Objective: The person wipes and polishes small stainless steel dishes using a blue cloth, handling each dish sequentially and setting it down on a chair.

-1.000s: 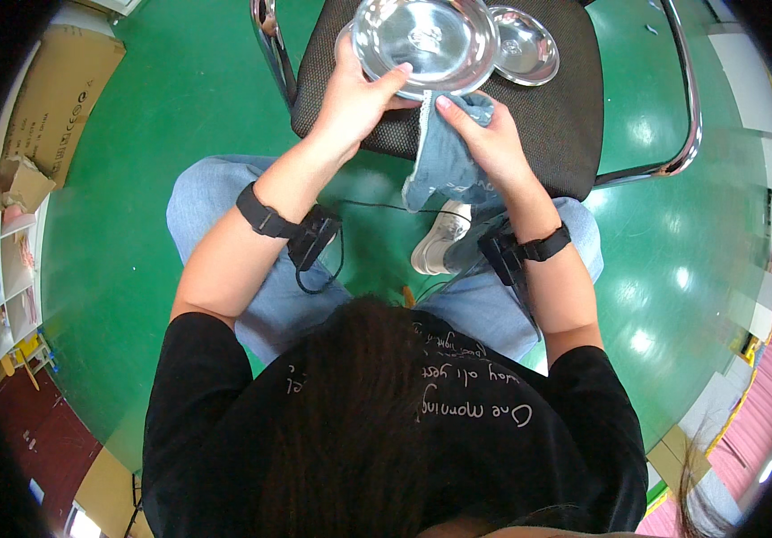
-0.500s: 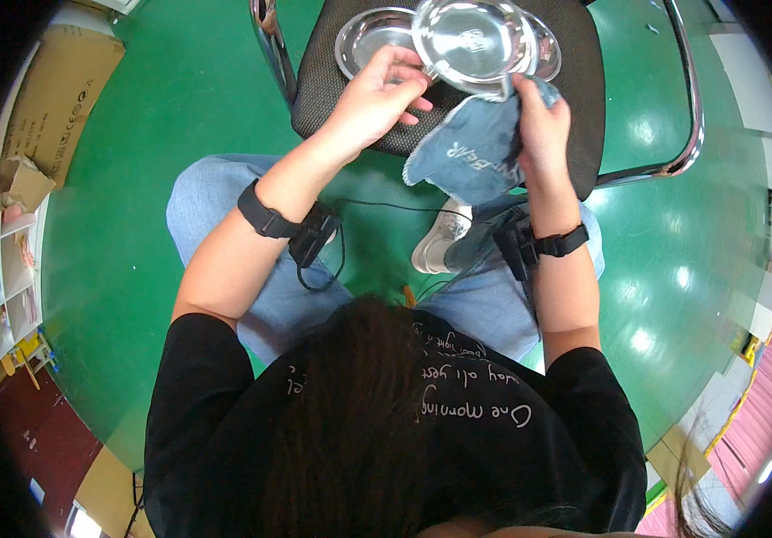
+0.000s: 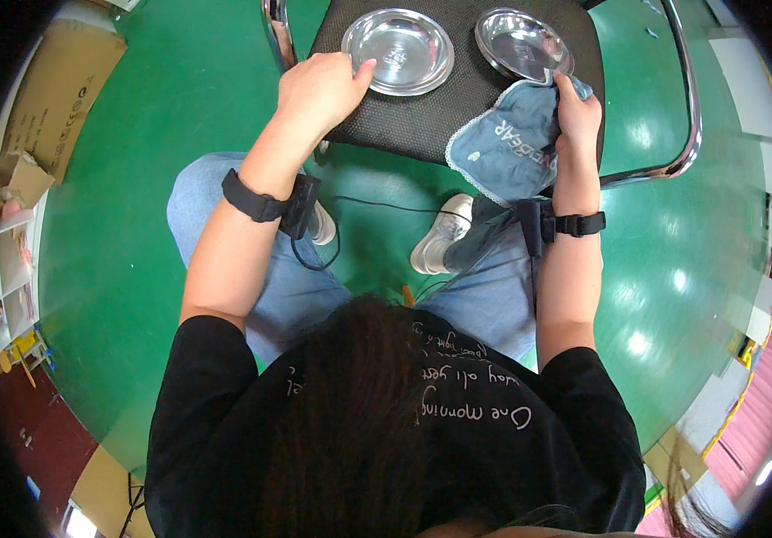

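My left hand (image 3: 325,92) is at the near-left rim of a shiny round steel plate (image 3: 396,52), its thumb by the rim and its other fingers curled, partly hidden. This plate is over the left side of a black mesh chair seat (image 3: 413,127). A second steel plate (image 3: 518,43), looking somewhat tilted, is at the right of the seat. Pinched in my right hand (image 3: 577,115) is a blue-grey cloth (image 3: 507,143) with pale edging, hanging over the seat's front edge. The cloth's upper corner meets the right plate's near rim.
Curved chrome armrests (image 3: 692,125) flank the seat. A thin black cable (image 3: 386,205) runs between my legs above the green floor (image 3: 99,260). At the left stand a cardboard box (image 3: 77,85) and a white compartment shelf (image 3: 14,269).
The plate held up between my hands has gone down to the seat, and two separate plates now show. My left hand moved left; my right hand moved slightly right with the cloth.
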`<state>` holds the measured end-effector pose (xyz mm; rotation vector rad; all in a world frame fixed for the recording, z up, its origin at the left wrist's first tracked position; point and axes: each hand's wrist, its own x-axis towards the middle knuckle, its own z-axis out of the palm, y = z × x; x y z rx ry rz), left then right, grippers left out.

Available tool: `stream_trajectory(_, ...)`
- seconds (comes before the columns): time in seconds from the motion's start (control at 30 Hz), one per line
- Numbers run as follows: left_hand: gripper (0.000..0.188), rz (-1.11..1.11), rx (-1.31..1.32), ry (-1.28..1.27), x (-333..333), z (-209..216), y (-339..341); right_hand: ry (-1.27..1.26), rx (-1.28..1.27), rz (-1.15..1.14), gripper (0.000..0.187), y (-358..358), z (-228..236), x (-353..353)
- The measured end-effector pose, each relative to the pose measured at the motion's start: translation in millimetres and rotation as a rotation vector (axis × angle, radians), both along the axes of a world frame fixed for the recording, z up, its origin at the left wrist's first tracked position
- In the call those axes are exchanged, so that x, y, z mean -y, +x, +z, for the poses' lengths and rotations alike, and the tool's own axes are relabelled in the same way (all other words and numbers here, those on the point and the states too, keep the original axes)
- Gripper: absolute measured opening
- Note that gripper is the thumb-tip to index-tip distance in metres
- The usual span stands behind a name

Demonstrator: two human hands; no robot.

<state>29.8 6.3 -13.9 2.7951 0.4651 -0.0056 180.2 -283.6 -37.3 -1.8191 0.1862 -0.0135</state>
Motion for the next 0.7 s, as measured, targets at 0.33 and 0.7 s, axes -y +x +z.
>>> stream_trajectory(0.33,0.049,0.005,0.051,0.017,-6,-11,8,0.107,0.013,-0.059,0.041,6,-17,-3)
stream_trajectory(0.7,0.04,0.019,0.092,-0.009,-13,-12,9,0.444,-0.087,-0.174,0.045,-12,11,-14)
